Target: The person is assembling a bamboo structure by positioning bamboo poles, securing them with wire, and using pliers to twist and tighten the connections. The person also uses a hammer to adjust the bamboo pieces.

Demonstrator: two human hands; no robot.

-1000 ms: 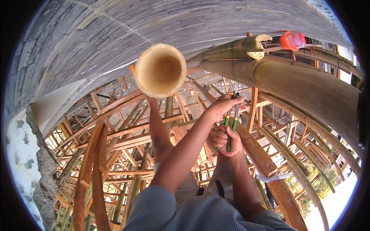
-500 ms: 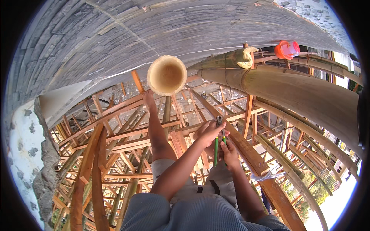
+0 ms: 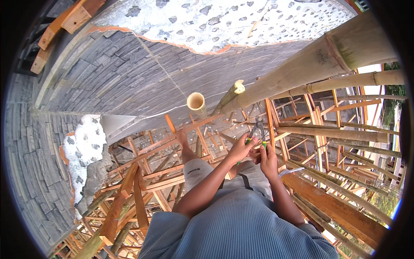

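Observation:
A pair of green-handled pliers (image 3: 258, 124) is held in front of my body, its metal head pointing away from me and its handles spread apart. My left hand (image 3: 240, 150) is closed around the left handle, whose green end shows below the palm. The other handle is in my right hand (image 3: 268, 162), with the fingers wrapped round it. The two hands are close together, and the fingers partly hide the grips.
Below me is a lattice of wooden beams (image 3: 336, 207) and bamboo poles. A thick bamboo pole (image 3: 297, 71) slants up at the right, near an open-topped bamboo end (image 3: 196, 102). Ahead stands a grey stone-clad wall (image 3: 116, 64) with a rough white patch (image 3: 207, 21). My bare foot (image 3: 182, 137) rests on a beam.
The view has tilted up, showing more wall. The pliers' handles have spread from close together to wide apart, and both hands now grip them, one on each handle.

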